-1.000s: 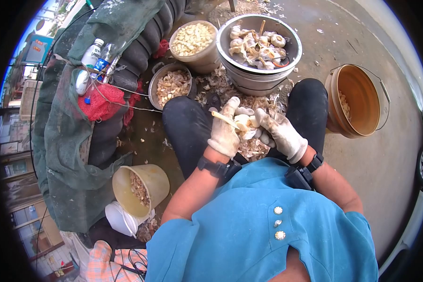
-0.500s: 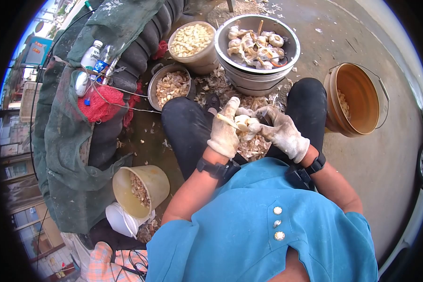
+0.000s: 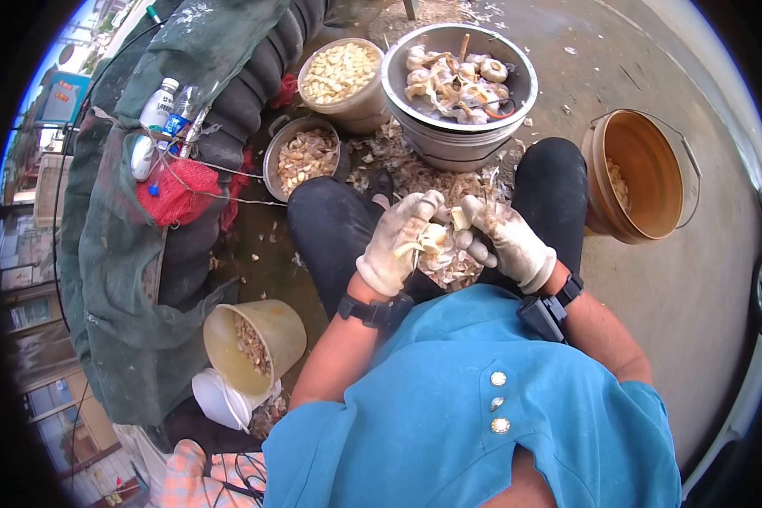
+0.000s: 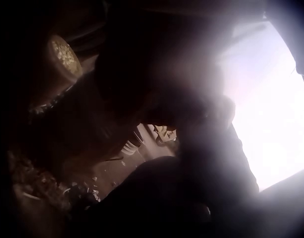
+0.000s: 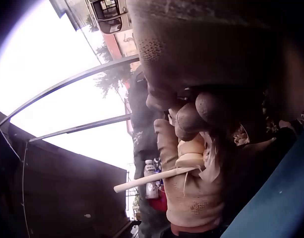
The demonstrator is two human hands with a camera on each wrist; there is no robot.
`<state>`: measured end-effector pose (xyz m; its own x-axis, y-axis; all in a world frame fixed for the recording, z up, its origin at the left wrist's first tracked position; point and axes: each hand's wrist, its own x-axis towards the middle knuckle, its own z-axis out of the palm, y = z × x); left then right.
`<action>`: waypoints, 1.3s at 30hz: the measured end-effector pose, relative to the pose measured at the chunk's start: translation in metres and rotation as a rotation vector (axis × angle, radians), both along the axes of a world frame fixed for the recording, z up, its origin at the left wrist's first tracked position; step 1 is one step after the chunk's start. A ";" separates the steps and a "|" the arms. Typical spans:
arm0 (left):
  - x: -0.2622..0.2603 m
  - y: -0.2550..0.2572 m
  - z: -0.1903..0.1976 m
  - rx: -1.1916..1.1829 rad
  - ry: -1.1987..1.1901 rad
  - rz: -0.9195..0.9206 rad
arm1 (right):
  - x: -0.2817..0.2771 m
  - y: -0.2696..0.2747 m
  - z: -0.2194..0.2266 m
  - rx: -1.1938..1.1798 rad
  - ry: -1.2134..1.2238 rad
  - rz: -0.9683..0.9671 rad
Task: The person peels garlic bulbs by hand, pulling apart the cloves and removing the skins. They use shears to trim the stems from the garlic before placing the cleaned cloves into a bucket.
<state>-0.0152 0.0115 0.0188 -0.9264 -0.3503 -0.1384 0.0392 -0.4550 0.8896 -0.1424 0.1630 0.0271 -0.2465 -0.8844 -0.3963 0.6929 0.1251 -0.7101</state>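
Note:
A partly broken garlic bulb [image 3: 433, 238] with a pale stem rests in the gloved left hand [image 3: 394, 241], whose fingers curl round it. The gloved right hand [image 3: 515, 244] is just to its right, pinching a garlic clove [image 3: 460, 218] at thumb and fingertips. The right wrist view shows the stem [image 5: 151, 180] jutting out across the left glove [image 5: 191, 198], with bare cloves [image 5: 190, 153] and loose skin beside it. Right fingertips [image 5: 186, 121] are close over those cloves. Most of the left wrist view is dark, hiding the hand's grip.
Ahead, a metal basin [image 3: 523, 80] of garlic bulbs sits on a bucket. Left of it are a tub of peeled cloves [image 3: 340, 72] and a pot of skins [image 3: 306, 158]. An orange-brown bucket [image 3: 643, 173] stands right; a tilted cream bucket [image 3: 284, 339] lies left.
The left hand has turned and shifted slightly left, and the stem points lower. The right hand, earlier working on the bulb, has drawn a little away with a clove at its fingertips.

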 end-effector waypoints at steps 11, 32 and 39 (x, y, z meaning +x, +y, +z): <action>0.005 -0.008 0.000 -0.637 -0.019 -0.163 | 0.002 -0.002 0.000 0.275 0.398 0.021; 0.000 -0.009 -0.031 -0.269 -0.094 -0.266 | 0.000 -0.002 -0.045 0.060 1.065 -0.137; 0.004 -0.007 -0.013 0.493 -0.124 -0.279 | -0.013 0.011 -0.008 0.047 0.094 0.158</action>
<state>-0.0110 0.0042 0.0053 -0.9408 0.0384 -0.3367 -0.2329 -0.7949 0.5603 -0.1551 0.1744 0.0191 -0.1439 -0.8963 -0.4195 0.5926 0.2614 -0.7619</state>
